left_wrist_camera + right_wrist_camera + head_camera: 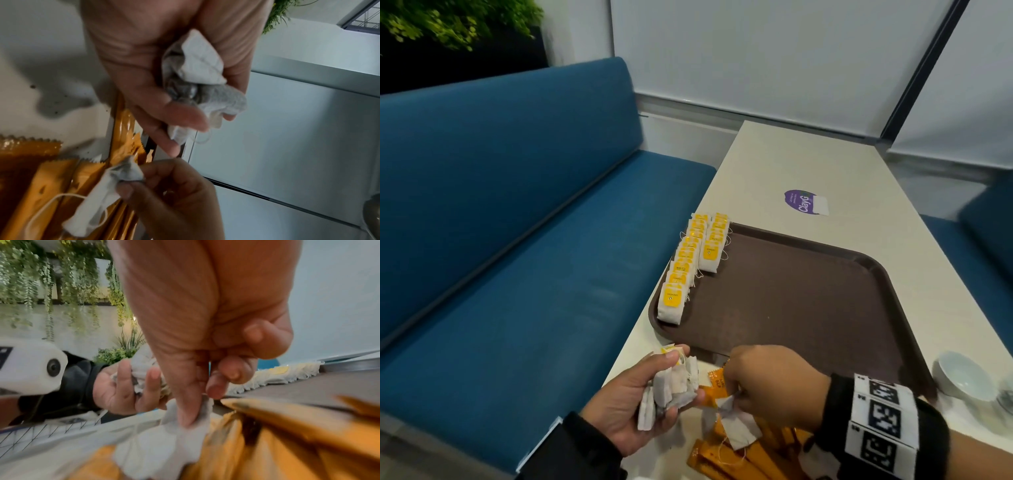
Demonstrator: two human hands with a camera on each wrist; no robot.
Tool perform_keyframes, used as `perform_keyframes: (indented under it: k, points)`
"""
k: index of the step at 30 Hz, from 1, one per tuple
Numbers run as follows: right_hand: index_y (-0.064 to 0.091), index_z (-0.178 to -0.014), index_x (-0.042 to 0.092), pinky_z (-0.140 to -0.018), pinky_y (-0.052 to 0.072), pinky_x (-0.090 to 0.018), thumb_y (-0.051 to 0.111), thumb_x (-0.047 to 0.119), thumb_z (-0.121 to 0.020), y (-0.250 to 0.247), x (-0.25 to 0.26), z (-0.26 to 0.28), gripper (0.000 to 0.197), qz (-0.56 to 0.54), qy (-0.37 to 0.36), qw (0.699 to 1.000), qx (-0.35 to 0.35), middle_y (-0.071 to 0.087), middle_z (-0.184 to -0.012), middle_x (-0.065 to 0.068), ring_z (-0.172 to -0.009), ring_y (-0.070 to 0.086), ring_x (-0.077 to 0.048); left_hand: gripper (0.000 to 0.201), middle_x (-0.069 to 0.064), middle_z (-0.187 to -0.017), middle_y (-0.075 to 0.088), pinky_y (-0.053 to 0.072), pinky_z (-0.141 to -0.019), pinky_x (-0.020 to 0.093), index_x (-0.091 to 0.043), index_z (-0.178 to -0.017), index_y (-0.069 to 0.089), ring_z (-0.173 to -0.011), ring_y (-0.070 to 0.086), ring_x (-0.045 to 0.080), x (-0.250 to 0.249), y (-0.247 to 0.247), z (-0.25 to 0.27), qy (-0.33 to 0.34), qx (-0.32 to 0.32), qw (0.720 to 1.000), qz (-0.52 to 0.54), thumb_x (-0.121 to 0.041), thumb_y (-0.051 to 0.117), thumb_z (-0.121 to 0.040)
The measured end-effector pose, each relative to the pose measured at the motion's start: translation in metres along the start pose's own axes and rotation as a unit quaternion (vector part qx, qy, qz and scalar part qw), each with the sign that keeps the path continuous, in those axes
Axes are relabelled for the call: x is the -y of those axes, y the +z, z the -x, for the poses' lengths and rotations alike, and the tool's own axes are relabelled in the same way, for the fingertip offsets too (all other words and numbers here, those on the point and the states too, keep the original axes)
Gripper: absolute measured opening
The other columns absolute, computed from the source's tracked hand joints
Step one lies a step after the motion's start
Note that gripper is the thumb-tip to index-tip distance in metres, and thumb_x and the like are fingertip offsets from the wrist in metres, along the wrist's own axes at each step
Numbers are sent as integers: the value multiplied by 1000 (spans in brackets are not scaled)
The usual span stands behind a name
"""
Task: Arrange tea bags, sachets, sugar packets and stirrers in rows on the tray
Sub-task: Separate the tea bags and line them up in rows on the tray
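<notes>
A brown tray [808,301] lies on the white table, with two rows of yellow-tagged tea bags [690,263] along its left edge. My left hand [640,401] grips a bunch of white tea bags [671,387], also seen in the left wrist view as crumpled tea bags [197,78]. My right hand [767,383] pinches the corner of one white tea bag [739,430] that lies on a pile of orange sachets [726,459]. The right wrist view shows my fingers [191,402] pinching that tea bag [164,447] over the orange sachets [287,443].
A small white bowl [962,377] stands at the tray's near right corner. A purple sticker [803,202] is on the table beyond the tray. A blue bench seat [517,257] runs along the left of the table.
</notes>
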State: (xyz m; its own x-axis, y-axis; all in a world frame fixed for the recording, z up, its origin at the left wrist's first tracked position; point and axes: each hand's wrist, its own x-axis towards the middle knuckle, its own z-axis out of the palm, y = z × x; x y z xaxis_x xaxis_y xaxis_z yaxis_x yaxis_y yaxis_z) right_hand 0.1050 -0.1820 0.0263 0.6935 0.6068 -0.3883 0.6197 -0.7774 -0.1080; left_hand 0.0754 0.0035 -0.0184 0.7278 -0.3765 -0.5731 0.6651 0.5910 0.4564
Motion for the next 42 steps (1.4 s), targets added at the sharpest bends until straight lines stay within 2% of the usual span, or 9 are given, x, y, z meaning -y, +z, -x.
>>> perform_keyframes:
  k: [5,11,14,18,24,27,30,36,42]
  points:
    - [59,-91,30,-71,46,-17,59,35,-88,-34,-4,18,6,-121,41,980,-156,46,-86,15,-79,50,-3,37,16,-84,68,44,-31,20,-16,-97,68,-63,69,34,4,1,3,1,-19,1000,-22,-19,71,-61]
    - [52,-84,28,-59,52,-21,48,32,-84,-28,23,27,6,-131,-25,931,-339,54,-87,12,-72,57,-7,45,15,-71,67,43,-35,16,-13,-100,56,-63,70,31,17,17,1,-32,14,997,-65,-23,69,-58]
    - [45,-79,28,-49,50,-25,47,28,-78,-7,27,31,2,-107,-73,938,-322,56,-90,8,-67,59,-12,55,11,-75,68,44,-38,17,-16,-96,60,-62,68,24,17,21,-2,-20,31,997,-67,-28,73,-44]
    - [52,-75,28,-55,50,-18,52,34,-78,5,23,37,7,-164,-71,939,-295,52,-96,18,-78,57,-6,63,4,-74,66,44,-38,17,-21,-99,61,-56,61,13,15,21,-3,23,36,993,-111,-38,74,-39]
    - [60,-63,32,-60,49,-20,63,58,-76,-7,23,31,29,-419,18,860,-290,64,-77,8,-71,59,-6,46,3,-66,67,42,-38,19,-23,-102,63,-47,60,13,10,25,2,89,63,984,-138,-29,65,-57]
    - [58,-75,22,-53,51,-24,73,26,-77,-15,24,27,15,-514,67,821,-241,64,-70,4,-60,60,-6,46,4,-64,64,41,-40,19,-23,-101,62,-47,57,14,7,24,3,100,66,979,-164,-19,76,-57]
    - [58,-95,31,-50,49,-20,74,7,-75,-19,24,24,35,-534,47,825,-179,64,-78,1,-63,62,-8,42,3,-64,63,41,-42,20,-24,-101,62,-51,57,16,6,25,5,105,64,978,-170,-17,74,-62]
    - [66,-68,31,-63,47,-11,77,6,-72,-31,20,20,28,-476,31,850,-224,60,-81,7,-71,57,4,44,11,-85,69,42,-39,20,-22,-105,62,-75,62,29,1,19,6,94,41,980,-172,-14,74,-64]
    - [61,-78,17,-39,38,-12,60,9,-90,-63,-27,-25,14,-486,146,818,-271,60,-68,0,-51,53,0,40,11,-83,73,45,-36,19,-19,-101,66,-68,70,31,-10,13,4,101,19,990,-100,-20,68,-61]
